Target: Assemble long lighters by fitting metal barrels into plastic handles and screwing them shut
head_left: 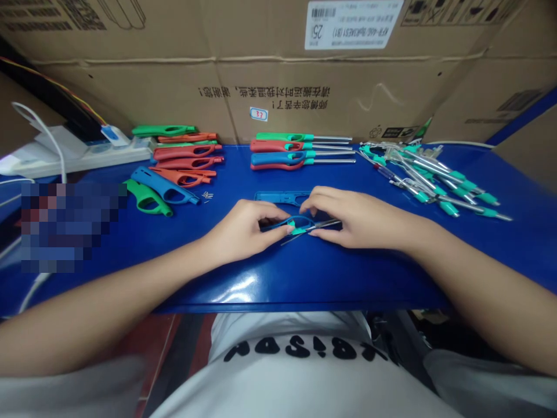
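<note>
My left hand (243, 229) and my right hand (348, 217) meet at the middle of the blue table (278, 278). Between them they hold a blue lighter handle shell (292, 223) with a teal insert and a thin metal tube (324, 224) pointing right. The left fingers pinch the handle's loop; the right fingers pinch the tube end. A second blue shell half (278, 197) lies flat just behind the hands.
Loose red, green and blue handle shells (183, 165) are piled at back left, with small screws (208, 195) beside them. Assembled lighters (300, 152) lie at back centre. Metal tube inserts with teal tips (430, 174) are heaped at right. Cardboard boxes (278, 87) wall the back.
</note>
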Available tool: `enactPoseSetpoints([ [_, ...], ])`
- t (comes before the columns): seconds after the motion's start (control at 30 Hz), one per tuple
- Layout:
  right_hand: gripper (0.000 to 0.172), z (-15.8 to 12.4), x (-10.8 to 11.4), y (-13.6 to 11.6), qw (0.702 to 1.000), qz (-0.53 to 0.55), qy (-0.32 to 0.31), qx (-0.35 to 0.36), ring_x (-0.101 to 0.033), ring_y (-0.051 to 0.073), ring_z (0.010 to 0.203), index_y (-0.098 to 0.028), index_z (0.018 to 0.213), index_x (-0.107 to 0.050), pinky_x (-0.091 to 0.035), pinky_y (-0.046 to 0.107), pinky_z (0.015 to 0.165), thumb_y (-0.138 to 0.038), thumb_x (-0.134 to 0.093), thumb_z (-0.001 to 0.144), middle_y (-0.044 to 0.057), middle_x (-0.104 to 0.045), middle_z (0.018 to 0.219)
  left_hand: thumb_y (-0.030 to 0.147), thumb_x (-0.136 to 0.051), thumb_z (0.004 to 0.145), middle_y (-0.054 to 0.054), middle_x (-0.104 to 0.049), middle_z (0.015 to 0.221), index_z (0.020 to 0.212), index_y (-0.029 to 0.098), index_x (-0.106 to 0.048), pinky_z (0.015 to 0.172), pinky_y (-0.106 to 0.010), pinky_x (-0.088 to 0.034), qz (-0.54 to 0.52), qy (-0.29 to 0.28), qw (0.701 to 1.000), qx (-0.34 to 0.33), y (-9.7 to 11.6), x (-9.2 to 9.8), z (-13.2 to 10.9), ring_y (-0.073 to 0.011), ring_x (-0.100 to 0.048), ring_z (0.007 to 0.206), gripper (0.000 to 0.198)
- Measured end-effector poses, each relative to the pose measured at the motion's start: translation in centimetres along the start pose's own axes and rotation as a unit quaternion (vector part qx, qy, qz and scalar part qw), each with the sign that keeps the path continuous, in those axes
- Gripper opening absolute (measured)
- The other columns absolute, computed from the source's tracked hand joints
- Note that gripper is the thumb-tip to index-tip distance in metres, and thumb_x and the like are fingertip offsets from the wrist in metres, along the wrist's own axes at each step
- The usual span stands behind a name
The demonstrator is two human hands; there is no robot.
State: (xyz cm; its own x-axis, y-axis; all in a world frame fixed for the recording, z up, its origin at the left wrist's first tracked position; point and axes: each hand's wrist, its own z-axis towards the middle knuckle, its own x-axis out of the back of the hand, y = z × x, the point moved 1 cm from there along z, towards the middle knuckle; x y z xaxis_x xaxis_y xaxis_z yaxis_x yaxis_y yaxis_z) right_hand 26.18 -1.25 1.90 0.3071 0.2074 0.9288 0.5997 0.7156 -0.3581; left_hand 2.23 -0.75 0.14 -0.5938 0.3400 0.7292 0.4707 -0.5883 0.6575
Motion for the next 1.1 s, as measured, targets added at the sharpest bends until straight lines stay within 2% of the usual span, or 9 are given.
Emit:
enactPoseSetpoints([
  [0.13,0.015,-0.3,0.9,1.0,0.999,-0.024,-0.04,-0.018,-0.065,0.022,0.092,-0.021,0.102,-0.067,-0.043,0.03,0.072,-0.03,-0.062,0.092,0.007,-0.069,0.105,0.034,-0.066,0.092,-0.003,-0.079,0.098,0.099,0.02,-0.078,0.07,-0.025,-0.049,0.002,0.007,1.0,0.015,-0.2,0.2,0.1,-0.0174,-0.071,0.083,0.02],
  [0.23,0.012,-0.2,0.9,1.3,0.999,-0.005,-0.048,-0.014,-0.064,0.021,0.091,-0.021,0.095,-0.067,-0.042,0.03,0.072,-0.03,-0.058,0.094,0.006,-0.07,0.101,0.034,-0.067,0.092,-0.003,-0.079,0.097,0.099,0.02,-0.079,0.07,-0.025,-0.05,-0.02,0.003,1.0,0.022,-0.4,0.1,0.1,-0.0171,-0.071,0.083,0.02],
  [0.4,0.008,-0.2,1.2,1.0,0.997,-0.004,-0.071,-0.039,-0.061,0.019,0.081,-0.02,0.088,-0.067,-0.038,0.029,0.066,-0.027,-0.062,0.089,0.005,-0.071,0.094,0.039,-0.069,0.091,-0.004,-0.078,0.099,0.107,0.022,-0.08,0.072,-0.025,-0.052,-0.052,-0.024,0.998,0.026,-0.6,0.1,0.2,-0.0176,-0.071,0.083,0.026],
  [0.53,0.011,-0.7,1.8,1.0,0.988,0.032,-0.132,-0.077,-0.059,0.016,0.071,-0.021,0.087,-0.068,-0.037,0.027,0.061,-0.029,-0.062,0.089,0.004,-0.071,0.087,0.042,-0.068,0.092,-0.006,-0.077,0.101,0.113,0.021,-0.078,0.076,-0.027,-0.053,-0.047,-0.022,0.999,0.013,-1.0,0.3,0.4,-0.0189,-0.071,0.086,0.031],
  [0.63,0.014,-0.9,2.2,1.5,0.981,0.067,-0.154,-0.098,-0.058,0.015,0.067,-0.021,0.089,-0.07,-0.037,0.027,0.059,-0.032,-0.062,0.09,0.003,-0.071,0.082,0.038,-0.065,0.094,-0.007,-0.077,0.102,0.11,0.021,-0.079,0.08,-0.028,-0.053,-0.047,-0.018,0.999,0.001,-1.4,0.3,0.5,-0.0191,-0.071,0.089,0.028],
  [0.77,0.02,-1.0,2.2,2.0,0.979,0.09,-0.154,-0.102,-0.057,0.015,0.065,-0.021,0.09,-0.071,-0.039,0.027,0.058,-0.039,-0.063,0.09,0.001,-0.068,0.076,0.037,-0.066,0.092,-0.007,-0.078,0.098,0.101,0.02,-0.081,0.079,-0.029,-0.054,-0.062,-0.016,0.998,0.011,-1.6,0.2,0.6,-0.019,-0.071,0.086,0.024],
  [0.93,0.021,-0.9,2.1,2.3,0.983,0.094,-0.14,-0.079,-0.059,0.016,0.074,-0.02,0.092,-0.071,-0.042,0.028,0.065,-0.04,-0.063,0.089,0.004,-0.07,0.087,0.036,-0.068,0.091,-0.006,-0.077,0.096,0.1,0.02,-0.081,0.078,-0.029,-0.054,-0.055,-0.009,0.998,0.013,-1.4,0.0,0.6,-0.0186,-0.071,0.084,0.022],
  [1.1,0.025,-0.7,2.2,2.5,0.975,0.109,-0.155,-0.12,-0.057,0.016,0.071,-0.02,0.089,-0.07,-0.04,0.028,0.063,-0.044,-0.064,0.088,0.003,-0.068,0.081,0.031,-0.069,0.091,-0.006,-0.077,0.097,0.101,0.022,-0.081,0.085,-0.03,-0.053,-0.05,0.008,0.999,-0.016,-1.4,-0.3,0.6,-0.0188,-0.07,0.09,0.019],
])
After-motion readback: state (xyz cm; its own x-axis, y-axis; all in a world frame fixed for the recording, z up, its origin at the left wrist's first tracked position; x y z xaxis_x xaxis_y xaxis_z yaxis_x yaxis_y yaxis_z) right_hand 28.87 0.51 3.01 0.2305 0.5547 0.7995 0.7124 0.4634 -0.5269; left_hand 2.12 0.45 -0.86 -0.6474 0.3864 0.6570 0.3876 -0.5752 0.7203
